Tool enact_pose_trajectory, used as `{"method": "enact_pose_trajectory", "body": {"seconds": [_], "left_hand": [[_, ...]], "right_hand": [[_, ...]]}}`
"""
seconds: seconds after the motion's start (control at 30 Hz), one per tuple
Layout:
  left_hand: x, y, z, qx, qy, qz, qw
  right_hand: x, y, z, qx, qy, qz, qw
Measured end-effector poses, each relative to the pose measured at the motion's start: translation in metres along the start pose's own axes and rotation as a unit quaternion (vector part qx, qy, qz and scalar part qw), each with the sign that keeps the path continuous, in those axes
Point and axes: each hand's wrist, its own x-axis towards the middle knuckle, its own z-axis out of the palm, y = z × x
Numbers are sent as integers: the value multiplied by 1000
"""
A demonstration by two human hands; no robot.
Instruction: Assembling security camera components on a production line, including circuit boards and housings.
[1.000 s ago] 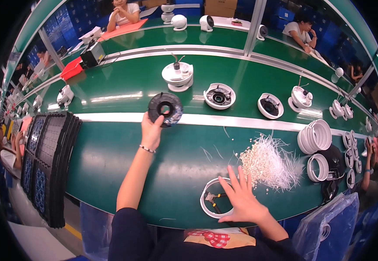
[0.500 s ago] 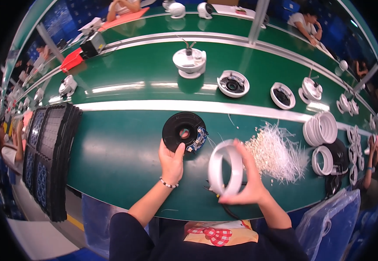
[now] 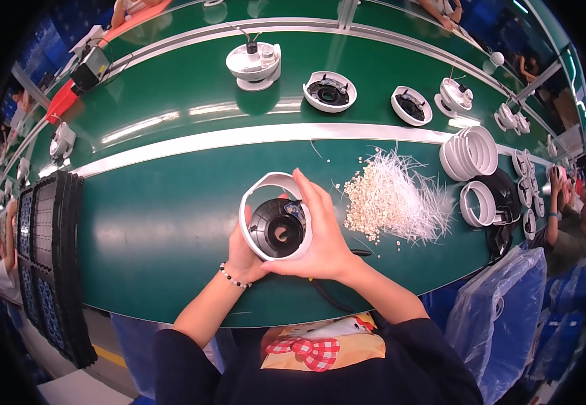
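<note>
While over the green table (image 3: 171, 223), both hands, left hand (image 3: 244, 253) and right hand (image 3: 323, 236), clasped around white ring (image 3: 252, 202) with black disc (image 3: 276, 229).

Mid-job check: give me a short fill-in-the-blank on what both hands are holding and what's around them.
1. Both hands hold a white ring around a round ____ part.
2. The left hand wears a beaded ____.
3. The pile of thin white ties lies to the person's ____ of the right hand.

Missing words: black; bracelet; right
</note>
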Motion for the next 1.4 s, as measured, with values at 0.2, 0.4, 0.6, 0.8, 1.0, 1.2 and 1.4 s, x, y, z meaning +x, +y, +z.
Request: {"method": "enact_pose_trajectory", "body": {"seconds": [0.2, 0.4, 0.6, 0.8, 1.0, 1.2, 1.4], "left_hand": [[0, 15, -1, -36, -20, -1, 999], [0, 11, -4, -11, 23, 53, 998], [-3, 18, -12, -7, 3, 46, 999], [-2, 19, -12, -17, 8, 38, 999], [-7, 23, -4, -22, 18, 38, 999], [-14, 31, -23, -31, -35, 1, 999], [-12, 27, -20, 99, -4, 139, 985]], "right_hand": [[3, 17, -14, 110, 77, 13, 991], [-8, 3, 16, -80, 28, -14, 996], [-5, 0, 16, -30, 31, -12, 999], [-6, -4, 23, -80, 35, -45, 995], [-3, -1, 33, -128, 31, -74, 988], [19, -6, 17, -108, -89, -87, 986], [13, -5, 45, -134, -5, -49, 990]]}}
